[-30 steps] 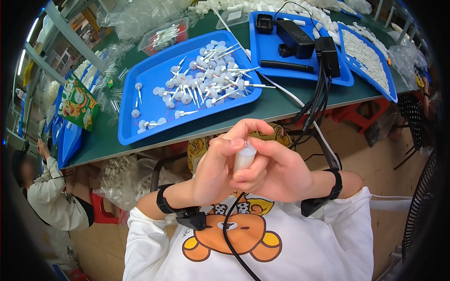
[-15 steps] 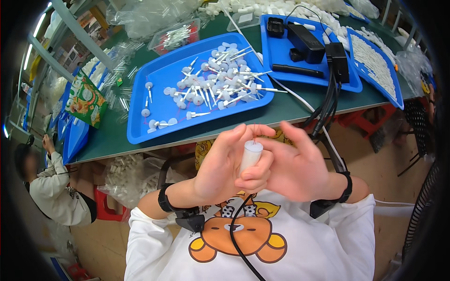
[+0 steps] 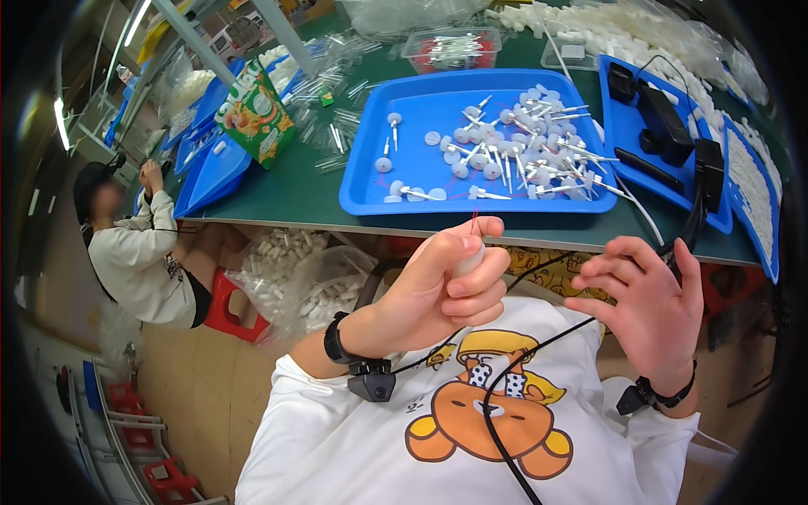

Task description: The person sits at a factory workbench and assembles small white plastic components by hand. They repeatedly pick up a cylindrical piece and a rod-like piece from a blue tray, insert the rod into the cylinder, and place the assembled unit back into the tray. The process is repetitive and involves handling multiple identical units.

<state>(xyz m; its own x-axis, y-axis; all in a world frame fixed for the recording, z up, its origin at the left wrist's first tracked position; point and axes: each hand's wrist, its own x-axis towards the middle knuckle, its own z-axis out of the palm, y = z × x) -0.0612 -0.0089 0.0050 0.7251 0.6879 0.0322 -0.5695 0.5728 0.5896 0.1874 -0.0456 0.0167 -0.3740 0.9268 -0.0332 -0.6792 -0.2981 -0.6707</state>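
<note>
At centre frame, our left hand (image 3: 450, 282) clasps a white cylinder (image 3: 468, 263), thin red threads (image 3: 474, 225) rising above; at right, our right hand (image 3: 644, 295) spreads, empty; a steady grip should keep the threads untangled.

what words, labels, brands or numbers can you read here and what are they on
Green snack bag: large pale lettering, which I won't copy out.
White shirt: small dark marks on the front, too small to read.
I can make out no other lettering.
</note>
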